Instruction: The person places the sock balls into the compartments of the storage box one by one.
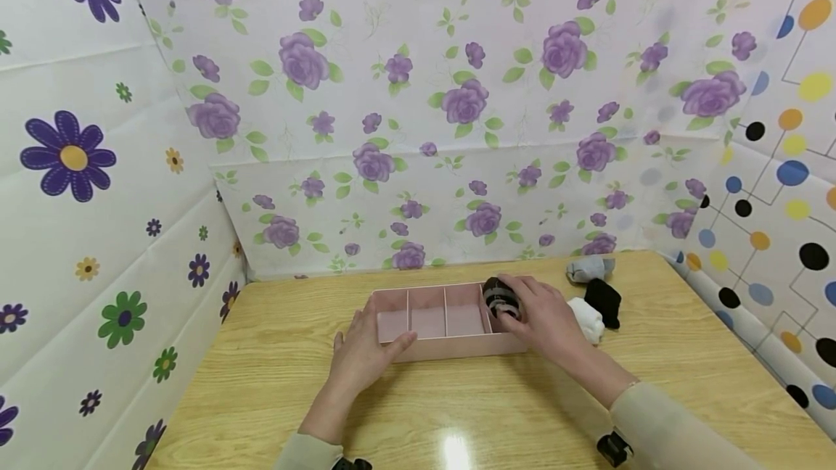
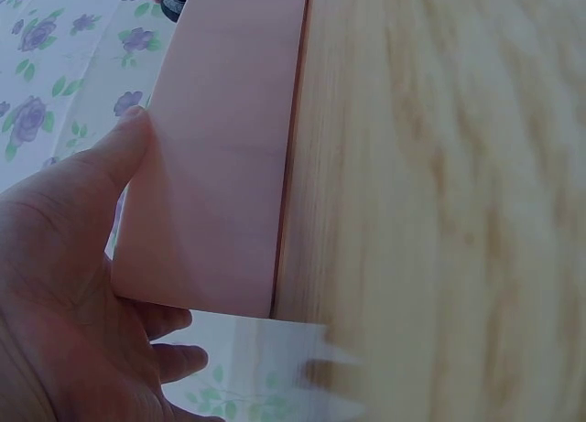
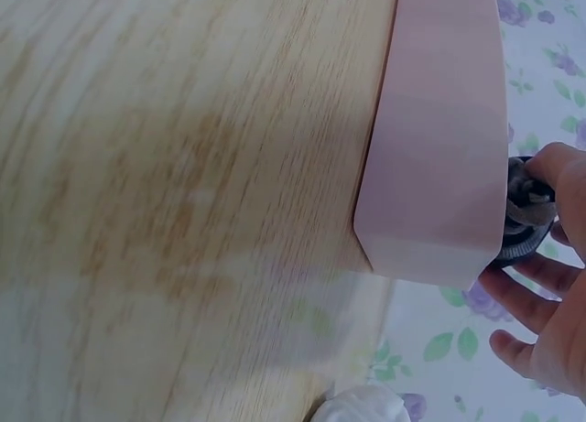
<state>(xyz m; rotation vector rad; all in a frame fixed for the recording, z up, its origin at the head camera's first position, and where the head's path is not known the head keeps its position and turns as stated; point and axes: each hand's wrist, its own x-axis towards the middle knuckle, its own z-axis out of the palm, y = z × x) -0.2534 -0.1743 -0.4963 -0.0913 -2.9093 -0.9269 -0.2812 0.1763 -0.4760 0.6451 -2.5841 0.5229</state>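
A pink box (image 1: 451, 348) with several compartments in a row sits on the wooden table. My left hand (image 1: 361, 354) holds its left end, the thumb at the front rim and the fingers round the side; the left wrist view shows this hand (image 2: 82, 257) at the box's corner. At the rightmost compartment, my right hand (image 1: 543, 314) grips a rolled dark sock with grey stripes (image 1: 501, 297), partly hidden by the fingers. In the right wrist view the sock (image 3: 526, 211) shows at the box's rim, between the thumb and fingers of the hand (image 3: 558, 303).
Right of the box lie a white rolled sock (image 1: 588, 319), a black one (image 1: 603, 303) and a grey one (image 1: 590, 268). The table (image 1: 274, 368) meets a flowered cloth (image 1: 366, 216) at the back, with patterned cloths at both sides.
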